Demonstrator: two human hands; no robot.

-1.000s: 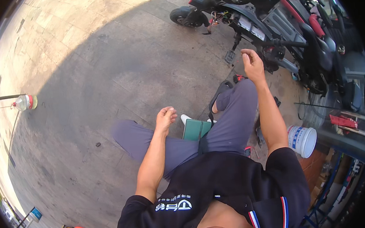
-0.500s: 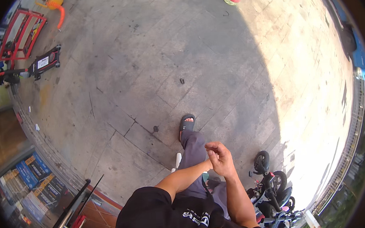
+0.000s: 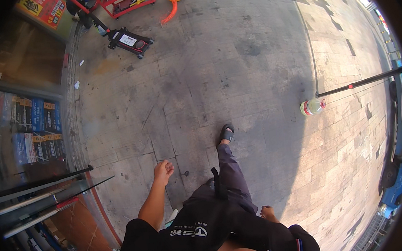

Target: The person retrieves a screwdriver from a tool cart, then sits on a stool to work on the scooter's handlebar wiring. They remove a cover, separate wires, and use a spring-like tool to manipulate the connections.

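My left hand [image 3: 164, 171] hangs out in front of me on the left, above the paving, its fingers curled into a loose fist. Nothing shows in it. My right hand [image 3: 267, 212] is low beside my right thigh, partly hidden by my body, with its fingers curled in; no object sticks out of it. Neither hand touches anything around it. Below, one foot in a dark sandal [image 3: 226, 133] is stepped forward on the paving [image 3: 194, 102].
Ahead on the left are a black floor jack [image 3: 130, 41], a red tool cart [image 3: 127, 4] and a yellow tank with an orange coiled hose [image 3: 170, 13]. Shelves of boxes [image 3: 38, 127] line the left. A large clear bottle [image 3: 312, 107] stands right, near a dark pole [image 3: 361, 84]. Blue vehicle [image 3: 395, 184] far right.
My hands, close together in front of me before, have come apart to either side. My view has turned left, so the jack, cart and bottle sit further right in it.
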